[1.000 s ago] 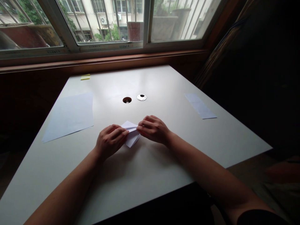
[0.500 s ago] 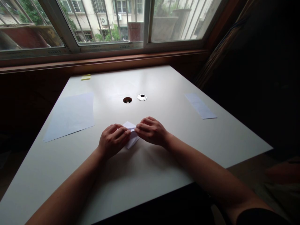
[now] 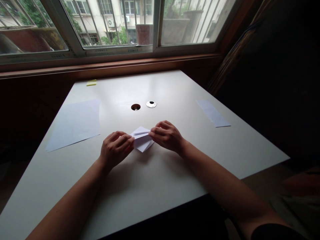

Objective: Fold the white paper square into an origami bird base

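Note:
A small folded white paper (image 3: 143,141), roughly diamond-shaped with a raised crease across its middle, is held between my two hands above the near half of the white table (image 3: 165,180). My left hand (image 3: 117,146) pinches its left corner with thumb and fingers. On the other side my right hand (image 3: 167,136) grips the right corner, fingers curled in. Part of each corner is hidden behind the fingertips.
A large white sheet (image 3: 75,123) lies at the left, and a narrow paper strip (image 3: 213,113) at the right. Yellow sticky notes (image 3: 91,82) rest near the far edge. Beyond the paper are a round cable hole (image 3: 135,107) and its metal cover (image 3: 151,104). A window (image 3: 117,23) stands behind.
My hands have moved apart, the left one leftward and the right one rightward and slightly up. More of the folded paper shows between them, and it has shifted a little to the right.

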`<state>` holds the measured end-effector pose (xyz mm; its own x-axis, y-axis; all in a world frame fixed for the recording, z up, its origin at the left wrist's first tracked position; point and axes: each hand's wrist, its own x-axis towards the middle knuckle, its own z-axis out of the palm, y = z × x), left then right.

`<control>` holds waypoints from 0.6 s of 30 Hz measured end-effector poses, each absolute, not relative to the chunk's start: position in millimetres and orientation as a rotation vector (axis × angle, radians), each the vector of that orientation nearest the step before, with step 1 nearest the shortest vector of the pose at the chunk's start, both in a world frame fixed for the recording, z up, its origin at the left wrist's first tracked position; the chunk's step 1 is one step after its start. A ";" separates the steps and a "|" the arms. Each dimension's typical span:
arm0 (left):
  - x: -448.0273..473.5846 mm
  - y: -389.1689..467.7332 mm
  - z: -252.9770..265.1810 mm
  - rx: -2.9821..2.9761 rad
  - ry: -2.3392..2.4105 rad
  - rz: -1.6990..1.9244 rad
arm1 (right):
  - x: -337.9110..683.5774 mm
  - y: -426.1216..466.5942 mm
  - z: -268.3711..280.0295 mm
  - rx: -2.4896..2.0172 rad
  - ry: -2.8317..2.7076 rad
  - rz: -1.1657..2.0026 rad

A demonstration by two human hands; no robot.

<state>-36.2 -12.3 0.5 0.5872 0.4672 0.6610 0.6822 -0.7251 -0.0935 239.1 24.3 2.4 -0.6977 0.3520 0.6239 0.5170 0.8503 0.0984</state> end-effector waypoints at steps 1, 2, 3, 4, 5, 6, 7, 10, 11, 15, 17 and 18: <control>-36.9 -12.3 0.6 -2.480 -0.935 -0.889 | 240.1 24.6 2.7 -0.634 -2.408 -0.357; -37.5 -12.4 0.8 -2.478 -0.936 -0.888 | 241.1 24.8 2.9 -0.637 -2.407 -0.362; -38.1 -12.5 1.1 -2.477 -0.935 -0.887 | 242.1 25.0 3.0 -0.639 -2.409 -0.368; -38.6 -12.7 1.4 -2.475 -0.935 -0.888 | 243.0 25.3 3.0 -0.641 -2.409 -0.372; -39.0 -12.7 1.7 -2.472 -0.934 -0.891 | 243.7 25.6 2.9 -0.642 -2.410 -0.372; -39.2 -12.8 2.0 -2.469 -0.933 -0.897 | 244.2 25.8 2.7 -0.643 -2.410 -0.370; -39.2 -12.8 2.2 -2.466 -0.934 -0.902 | 244.5 26.0 2.5 -0.642 -2.410 -0.368; -38.4 -12.6 2.5 -2.461 -0.931 -0.912 | 244.1 26.2 2.2 -0.636 -2.401 -0.363; -38.1 -12.5 2.6 -2.460 -0.928 -0.914 | 243.8 26.2 2.2 -0.637 -2.398 -0.360; -39.0 -12.2 3.6 -2.453 -0.932 -0.927 | 245.2 26.8 2.8 -0.641 -2.397 -0.339; -41.0 -11.9 3.9 -2.436 -0.943 -0.947 | 248.0 27.6 2.8 -0.650 -2.395 -0.340; -42.1 -11.7 3.9 -2.423 -0.951 -0.963 | 249.7 28.0 2.7 -0.660 -2.391 -0.348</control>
